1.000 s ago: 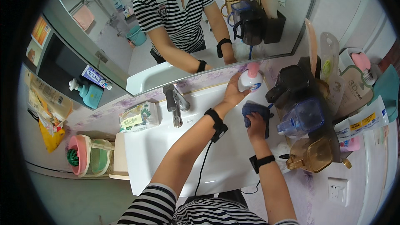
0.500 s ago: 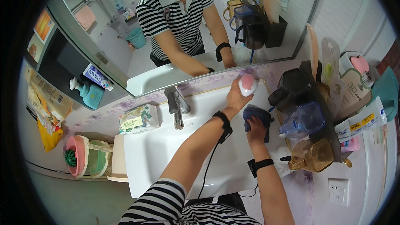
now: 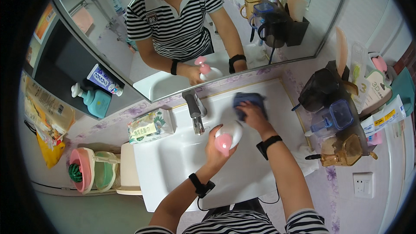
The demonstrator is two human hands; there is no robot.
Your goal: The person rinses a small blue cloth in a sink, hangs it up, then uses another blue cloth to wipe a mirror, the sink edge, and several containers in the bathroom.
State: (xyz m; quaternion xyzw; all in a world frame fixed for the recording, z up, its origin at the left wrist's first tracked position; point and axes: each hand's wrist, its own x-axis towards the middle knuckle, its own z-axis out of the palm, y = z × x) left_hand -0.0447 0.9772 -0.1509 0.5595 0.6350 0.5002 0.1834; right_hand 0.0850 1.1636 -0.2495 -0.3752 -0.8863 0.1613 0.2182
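My left hand (image 3: 212,152) is wrapped round a white pump bottle (image 3: 234,131) with a pink pump head, held over the white washbasin (image 3: 177,164). The pump head points toward me. On the basin's back ledge, right of the grey tap (image 3: 194,115), my right hand (image 3: 255,118) presses a folded dark blue cloth (image 3: 250,99) with its fingers on top. The cloth is slightly blurred. In the mirror (image 3: 173,67) the bottle and both my arms show again.
A tissue pack (image 3: 151,125) lies left of the tap. At the right, a black wall rack (image 3: 351,123) carries a black cup (image 3: 318,87), a blue cup (image 3: 340,115) and an amber cup (image 3: 346,151). An open shelf at the left holds a teal pump bottle (image 3: 97,103).
My left hand has brought the bottle from the back right ledge toward me and left, over the basin. My right hand has slid the cloth leftward and back along the ledge.
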